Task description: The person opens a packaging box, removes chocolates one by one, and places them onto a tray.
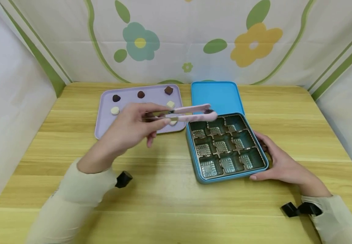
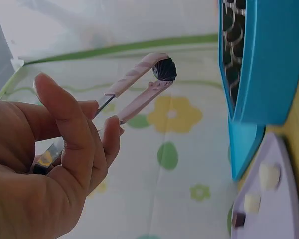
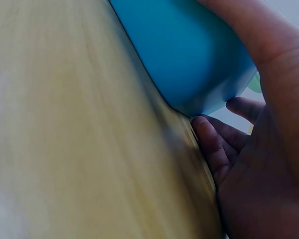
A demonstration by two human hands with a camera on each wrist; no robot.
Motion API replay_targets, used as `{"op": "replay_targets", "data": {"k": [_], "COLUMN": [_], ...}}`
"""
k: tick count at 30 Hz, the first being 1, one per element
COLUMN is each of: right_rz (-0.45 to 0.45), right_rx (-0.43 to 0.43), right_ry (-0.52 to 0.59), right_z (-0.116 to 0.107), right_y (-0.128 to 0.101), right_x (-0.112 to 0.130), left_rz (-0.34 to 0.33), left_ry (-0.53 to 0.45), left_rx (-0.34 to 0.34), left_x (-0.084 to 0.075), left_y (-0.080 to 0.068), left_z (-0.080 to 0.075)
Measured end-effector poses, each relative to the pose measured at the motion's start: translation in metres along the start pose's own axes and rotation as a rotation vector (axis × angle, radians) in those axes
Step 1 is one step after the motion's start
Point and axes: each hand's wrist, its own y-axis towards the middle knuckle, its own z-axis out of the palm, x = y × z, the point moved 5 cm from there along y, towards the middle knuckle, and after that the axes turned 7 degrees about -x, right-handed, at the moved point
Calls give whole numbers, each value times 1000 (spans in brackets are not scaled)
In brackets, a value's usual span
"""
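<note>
The left hand [image 1: 130,127] pinches pink tongs [image 1: 188,113] whose tips clamp a dark chocolate [image 2: 165,69] just above the blue tin's [image 1: 200,176] far-left cells; the right hand [image 1: 281,162] curls round the tin's near-right corner on the bench [image 1: 170,203].

Head view down on blue box [image 1: 225,145], wrists close beside it

The table [image 1: 170,189] is pale wood-grain with a smooth, faintly shiny finish. The blue box [image 1: 256,169] looks like smooth painted metal; its insert [image 1: 225,145] is glossy, ribbed, dark plastic. The tongs [image 1: 191,113] have matt pink marbled plastic tips on bare metal arms. The lilac tray [image 1: 102,118] is smooth matt plastic. The backdrop [image 1: 176,40] is printed cloth, creased. The sleeves [image 1: 81,186] are soft beige fabric.
</note>
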Motion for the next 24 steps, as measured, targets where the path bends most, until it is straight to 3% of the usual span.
{"op": "replay_targets", "data": {"k": [4,11,17,21,24], "right_rz": [-7,-6,-5,-5,-6], "right_rx": [-1,-8,-3,-6,-11], "right_ry": [-9,-21,-13,-23,-33], "right_z": [-1,0,1,0,0], "right_y": [0,-1,-2,-1,0], "right_x": [2,2,1,0,-1], "left_rz": [-8,-14,-85,-87,-96], "left_ry": [-26,-37,-93,-178,-175], "left_rx": [-66,-134,-250,-348,-407], "left_x": [8,30,65,91,107], "left_y": [-8,-22,-43,-58,-69], "left_z": [-24,-45,-77,-106,-126]}}
